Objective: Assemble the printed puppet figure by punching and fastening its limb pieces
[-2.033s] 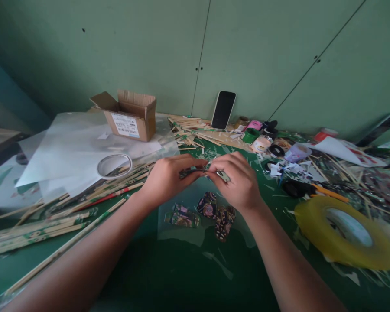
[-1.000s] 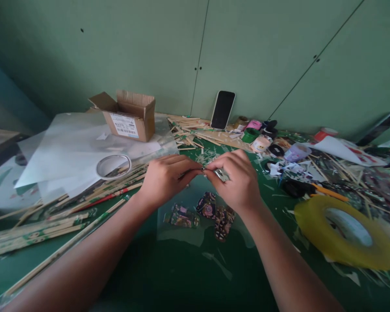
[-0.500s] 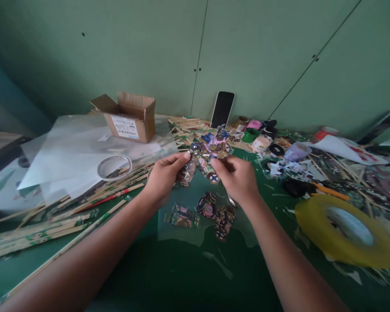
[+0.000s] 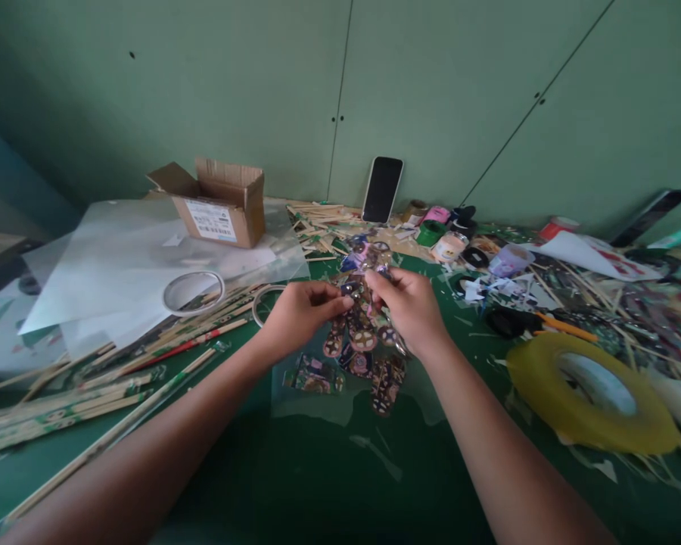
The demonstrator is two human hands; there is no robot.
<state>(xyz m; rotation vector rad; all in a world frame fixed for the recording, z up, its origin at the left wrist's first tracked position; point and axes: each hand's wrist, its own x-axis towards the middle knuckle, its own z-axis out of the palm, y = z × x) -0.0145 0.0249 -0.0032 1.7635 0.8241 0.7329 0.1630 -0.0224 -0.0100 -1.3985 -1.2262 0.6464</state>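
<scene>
A flat, colourful, jointed cut-out puppet point(image 4: 368, 257) is held up between both hands over the green table. My left hand point(image 4: 303, 314) pinches one of its limb pieces between thumb and fingers. On the other side, my right hand point(image 4: 409, 306) grips the puppet's body with the thumb on top. Patterned legs point(image 4: 362, 333) hang below the fingertips. Under the hands lie a loose rectangular patterned piece point(image 4: 315, 375) and a dark boot-shaped piece point(image 4: 387, 386), on a clear sheet. A slim metal tool shows partly beneath my right palm; its kind is hidden.
An open cardboard box point(image 4: 227, 219) stands on translucent sheets at the back left, near a tape roll point(image 4: 173, 304) and bundled wooden sticks point(image 4: 91, 401). A phone point(image 4: 382, 189) leans on the wall. Right lie scissors point(image 4: 514, 322), small pots and a large yellow tape roll point(image 4: 522, 378).
Both hands have shifted their hold on the puppet. It has turned, and its legs now hang down over the loose pieces. My left hand has moved lower and right. The view has shifted slightly.
</scene>
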